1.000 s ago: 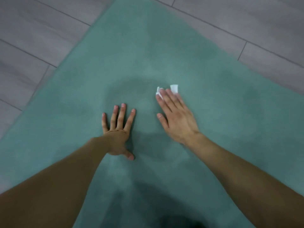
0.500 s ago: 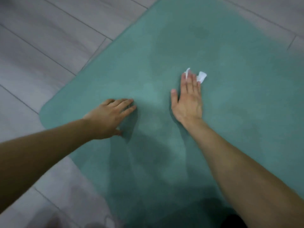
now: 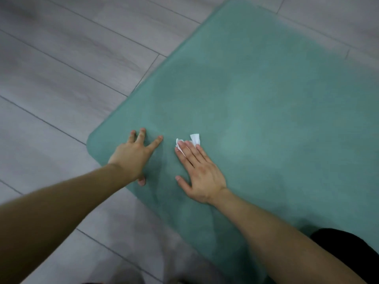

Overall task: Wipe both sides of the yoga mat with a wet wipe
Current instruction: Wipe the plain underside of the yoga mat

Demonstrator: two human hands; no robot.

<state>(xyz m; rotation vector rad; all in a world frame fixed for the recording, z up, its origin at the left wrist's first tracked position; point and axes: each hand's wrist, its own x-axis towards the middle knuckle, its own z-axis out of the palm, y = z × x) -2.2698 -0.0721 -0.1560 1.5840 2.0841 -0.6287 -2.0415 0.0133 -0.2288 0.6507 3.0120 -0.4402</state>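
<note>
Teal foam yoga mat (image 3: pixel 256 95) lies flat on a grey wood-look plank floor (image 3: pixel 61 78), set at a slant across the view. One rounded corner of the mat shows at centre left, just beside the left hand (image 3: pixel 133 155). From that corner one edge runs up and right toward the top of the view; the other runs down and right, passing under the left wrist and on toward the bottom edge of the view. The far top edge is blurred.

Left hand rests palm down on the mat just inside the rounded corner, fingers straight and spread apart, thumb tip near the lower edge. It grips nothing.

Right hand (image 3: pixel 200 171) lies flat on the mat just beside the left, a narrow strip of teal between them. Its fingers are straight and close together, pressing a small crumpled white wet wipe (image 3: pixel 193 139) onto the surface. The wipe pokes out past the fingertips in two white tufts; the rest is hidden under the fingers. Thumb stretches out to the side, touching the mat.

Open mat spreads wide above and to the right of the right hand, reaching the right edge of the view. Faint darker and lighter patches mottle the surface. Bare floor planks fill the left side and the top corners. A dark garment (image 3: pixel 352 249) sits at lower right, on the mat.
</note>
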